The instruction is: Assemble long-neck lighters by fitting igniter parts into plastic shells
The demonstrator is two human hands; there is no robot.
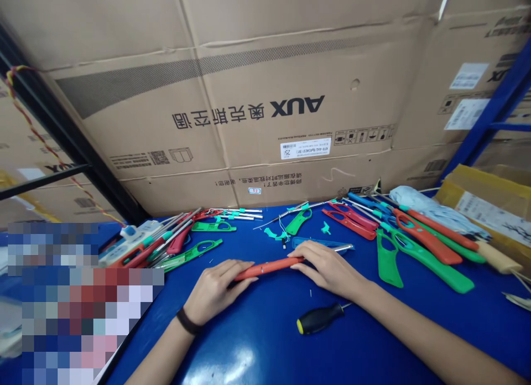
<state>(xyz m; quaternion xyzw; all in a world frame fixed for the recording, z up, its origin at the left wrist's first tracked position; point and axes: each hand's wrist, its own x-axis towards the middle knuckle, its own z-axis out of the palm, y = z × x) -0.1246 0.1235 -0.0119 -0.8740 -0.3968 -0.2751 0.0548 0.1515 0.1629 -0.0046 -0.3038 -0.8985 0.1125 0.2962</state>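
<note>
Orange lighter handle point(269, 269): spanning both hands over the middle of the blue table point(249, 329), right end slightly farther away.
Left hand point(219, 282): pinching the left end between thumb and fingers; dark wristband point(188, 322) at the wrist.
Right hand point(327, 266): curled over the right end, thumb on the near side.
Metal tube point(345, 248): showing just right of the right hand's knuckles; connection to the handle hidden.
Blue shell point(332, 243): lying just beyond the right hand, partly covered.
Screwdriver point(317, 320): lying on the near side, yellow butt left, shaft toward the right forearm.
Small pin point(311, 293): lying between screwdriver and right hand.
Red shells point(352, 223): lying far right.
Cardboard point(249, 69): standing along the far edge, lettering inverted.
</note>
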